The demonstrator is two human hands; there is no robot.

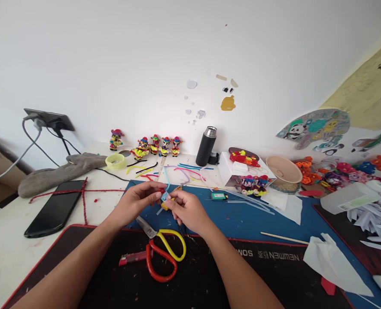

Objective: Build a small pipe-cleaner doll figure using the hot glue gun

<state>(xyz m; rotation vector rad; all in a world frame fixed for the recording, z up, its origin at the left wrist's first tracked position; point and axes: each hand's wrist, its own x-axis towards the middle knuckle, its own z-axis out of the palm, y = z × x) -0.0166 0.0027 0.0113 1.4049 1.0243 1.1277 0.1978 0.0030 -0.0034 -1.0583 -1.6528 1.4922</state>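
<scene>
Above the blue mat, my left hand (138, 201) and my right hand (187, 210) pinch a small pipe-cleaner figure (164, 198) between them. It shows red, light blue and yellow parts, and the fingers cover much of it. From its top a light blue pipe cleaner (166, 175) stands up, bent at the base. Just below my hands lie scissors (151, 234) with one yellow and one red handle, blades apart. A red utility knife (132, 258) lies beside them.
Loose pipe cleaners (184, 174) and several finished figures (154, 145) sit along the wall. A black thermos (206, 148) stands right of them. At left lies a phone (56, 208); at right are a white box (229, 171), a round bowl (283, 169) and tissue (333, 262).
</scene>
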